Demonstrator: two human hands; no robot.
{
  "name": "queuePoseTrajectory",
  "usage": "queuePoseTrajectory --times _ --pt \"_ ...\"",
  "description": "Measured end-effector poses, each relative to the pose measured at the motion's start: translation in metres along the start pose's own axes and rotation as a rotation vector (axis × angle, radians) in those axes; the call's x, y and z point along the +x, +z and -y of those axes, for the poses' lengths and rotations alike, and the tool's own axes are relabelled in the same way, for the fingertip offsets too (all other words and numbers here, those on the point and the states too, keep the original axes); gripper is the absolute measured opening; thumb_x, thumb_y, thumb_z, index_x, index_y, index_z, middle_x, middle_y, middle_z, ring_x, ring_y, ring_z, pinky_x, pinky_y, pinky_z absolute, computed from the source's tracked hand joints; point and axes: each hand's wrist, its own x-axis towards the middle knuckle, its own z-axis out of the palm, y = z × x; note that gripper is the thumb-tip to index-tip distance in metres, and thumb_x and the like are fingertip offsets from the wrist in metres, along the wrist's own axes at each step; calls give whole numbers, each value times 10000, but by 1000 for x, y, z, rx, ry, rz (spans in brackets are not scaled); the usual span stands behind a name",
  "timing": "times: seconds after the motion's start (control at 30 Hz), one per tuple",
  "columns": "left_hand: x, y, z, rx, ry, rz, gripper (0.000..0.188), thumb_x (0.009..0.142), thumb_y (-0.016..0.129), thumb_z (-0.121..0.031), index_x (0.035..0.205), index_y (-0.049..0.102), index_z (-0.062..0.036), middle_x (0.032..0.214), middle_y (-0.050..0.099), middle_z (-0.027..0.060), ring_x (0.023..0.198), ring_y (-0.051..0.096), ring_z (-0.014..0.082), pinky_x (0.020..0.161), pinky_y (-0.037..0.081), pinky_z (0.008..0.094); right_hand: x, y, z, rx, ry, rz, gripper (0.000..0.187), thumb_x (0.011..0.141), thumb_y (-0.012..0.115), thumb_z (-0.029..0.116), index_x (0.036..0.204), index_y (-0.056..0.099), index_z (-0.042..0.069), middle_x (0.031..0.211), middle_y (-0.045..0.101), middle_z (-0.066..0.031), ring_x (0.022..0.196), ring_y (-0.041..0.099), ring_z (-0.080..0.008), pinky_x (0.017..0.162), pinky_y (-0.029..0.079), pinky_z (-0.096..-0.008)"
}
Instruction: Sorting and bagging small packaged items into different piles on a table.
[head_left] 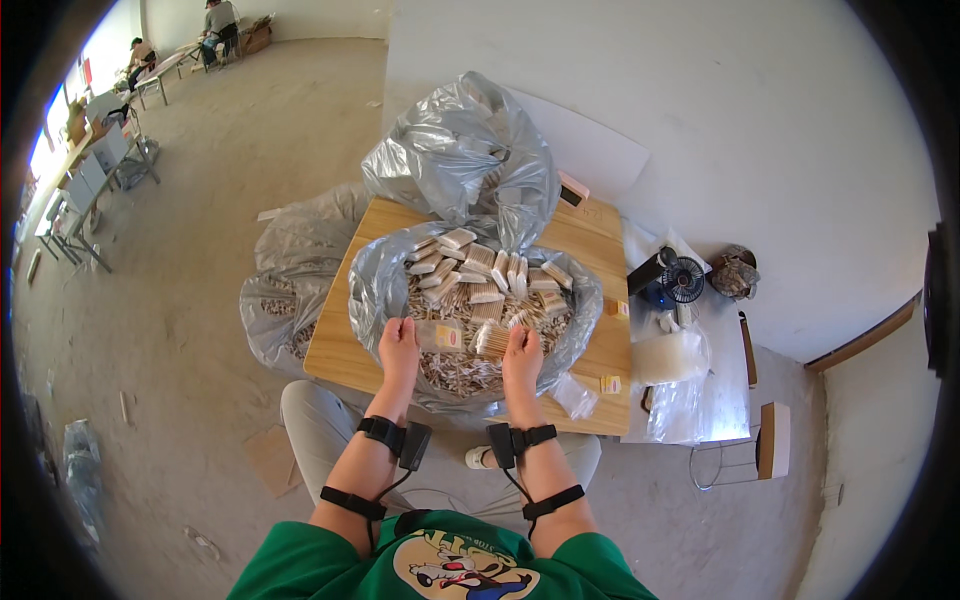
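We see the left hand (398, 345) at eight o'clock over the open silver plastic bag (578, 290), fingers clamped on a clear yellow-labelled plastic packet (446, 337); right hand (523, 352) at four o'clock, fingers pinching a bundle of thin brown sticks (491, 341).

In my view, a small black round-caged fan (684, 280) stood at three o'clock, a flat brown cardboard sheet (270, 460) lay toward eight, and two seated people (219, 22) worked between ten and eleven.
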Motion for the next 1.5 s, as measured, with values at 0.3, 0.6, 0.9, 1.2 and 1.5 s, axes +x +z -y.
queuePoseTrajectory --times 0.3,0.6,0.9,1.2,1.5 --pt "0 -4 -22 188 152 36 234 903 522 -169 720 477 -30 552 487 54 493 461 137 478 377 284 -5 0 26 -273 -412 -29 253 914 488 278 997 487 38 821 555 -145 710 594 -318 570 486 -381" --pt "-14 8 -58 499 545 176 141 860 561 -155 805 527 -29 661 547 183 610 540 366 538 427 373 -32 1 14 1115 601 476 257 939 462 291 944 506 37 752 588 -61 587 611 -154 476 487 -223" --pt "-28 10 -46 477 402 135 188 887 536 -157 763 527 -17 616 530 97 540 474 163 525 389 302 -9 -75 -39 713 424 65 120 864 591 175 816 567 67 610 528 8 489 456 -57 442 354 -202" --pt "-48 44 -35 529 450 234 198 900 524 -164 764 524 -20 624 609 57 545 503 120 544 406 265 34 -181 -221 -6 451 -263 240 782 667 167 940 573 12 776 610 -96 687 585 -203 609 463 -326" --pt "-101 113 -19 451 157 564 176 898 512 -160 800 568 -26 654 647 46 499 467 87 493 376 254 26 -178 -228 -341 406 -357 183 789 626 177 925 554 77 864 593 -129 857 579 -327 721 460 -422"
